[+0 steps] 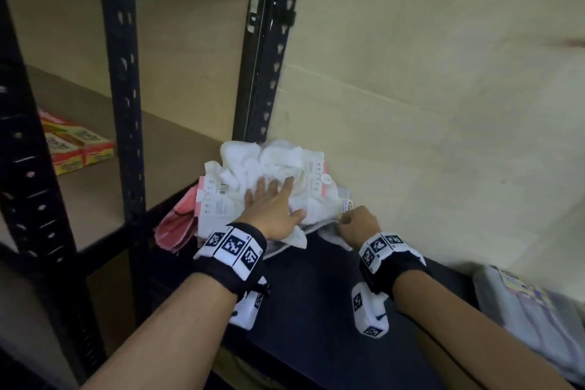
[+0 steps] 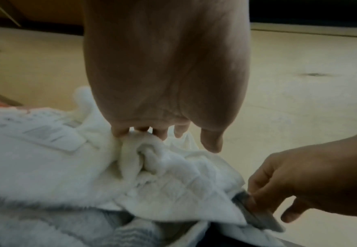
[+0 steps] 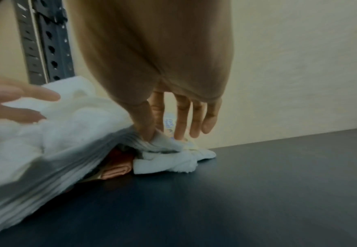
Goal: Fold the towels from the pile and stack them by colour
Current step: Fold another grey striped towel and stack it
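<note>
A heap of towels lies against the wall on a dark tabletop [image 1: 316,288]. White towels [image 1: 278,165] with paper labels top the heap, a pink towel [image 1: 177,225] hangs at its left, and a grey towel [image 2: 255,215] sits underneath. My left hand [image 1: 272,209] lies flat on the white towels, fingers spread and straight. My right hand [image 1: 357,225] pinches the grey towel's edge [image 3: 160,142] between thumb and forefinger at the heap's right side. The other fingers [image 3: 196,117] hang straight.
A black metal shelf post [image 1: 266,41] stands behind the heap, with wooden shelves to the left holding red and yellow boxes [image 1: 76,142]. Folded pale towels [image 1: 531,320] lie at the table's right end. The cream wall [image 1: 427,89] backs the table.
</note>
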